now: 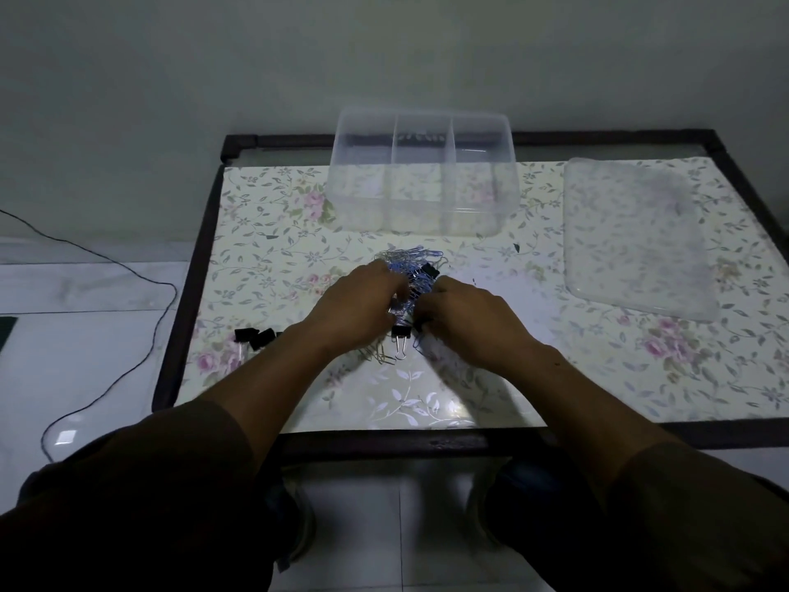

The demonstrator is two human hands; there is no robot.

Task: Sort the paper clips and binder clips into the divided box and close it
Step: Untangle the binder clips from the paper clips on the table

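While both hands dig into it, the pile of paper clips (410,267) sits mid-table — thin wire loops, mostly blue w/ some silver, tangled together. Black binder clips are mixed in: one binder clip (400,335) w/ silver wire handles lies at the near edge of the pile, between the two wrists, and another black one (431,272) shows at the pile's far right side.

Left hand (363,305) lies palm-down on the left part of the pile, fingers curled into the clips; right hand (465,314) does the same from the right. Fingertips of both are buried or blurred, so can't tell if either is actually pinching a clip or just resting on them. Clips stick out beyond the knuckles on the far side and under the left wrist on the near side.

A small group of binder clips (256,337) lies apart, left of the left forearm, near the table's left edge.

Divided box (422,177) — clear plastic, three compartments side by side — stands just beyond the pile, open; nothing can be made out inside any section. Its clear lid (640,237) lies flat on the floral table cover (277,249), well to the right of the box.
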